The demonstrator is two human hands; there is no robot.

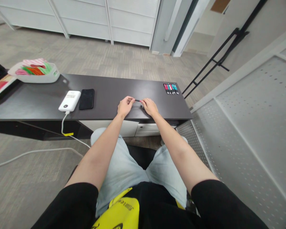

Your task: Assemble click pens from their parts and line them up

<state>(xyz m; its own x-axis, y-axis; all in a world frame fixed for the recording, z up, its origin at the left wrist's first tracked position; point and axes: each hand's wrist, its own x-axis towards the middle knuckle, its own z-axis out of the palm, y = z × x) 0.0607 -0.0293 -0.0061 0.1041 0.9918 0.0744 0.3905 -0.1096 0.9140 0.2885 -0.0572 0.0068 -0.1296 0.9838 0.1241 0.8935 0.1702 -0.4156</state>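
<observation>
Between my two hands, just above the dark tabletop (pixel 109 92), is a thin pen (pixel 137 100) with a black part in the middle and a bit of red near the right fingers. My left hand (pixel 125 105) pinches one end of it. The fingers of my right hand (pixel 149 106) close on the other end. Both ends are hidden by my fingers. To the right, a row of several pens (pixel 171 88) in red, white, teal and black lies side by side near the table's far right corner.
A white power bank (pixel 70 100) with a cable and a black phone (pixel 86 99) lie left of my hands. Farther left stands a white basket (pixel 52 75) with colourful packets. A perforated panel (pixel 252 105) rises at the right, and a black metal rack (pixel 212 58) stands behind it.
</observation>
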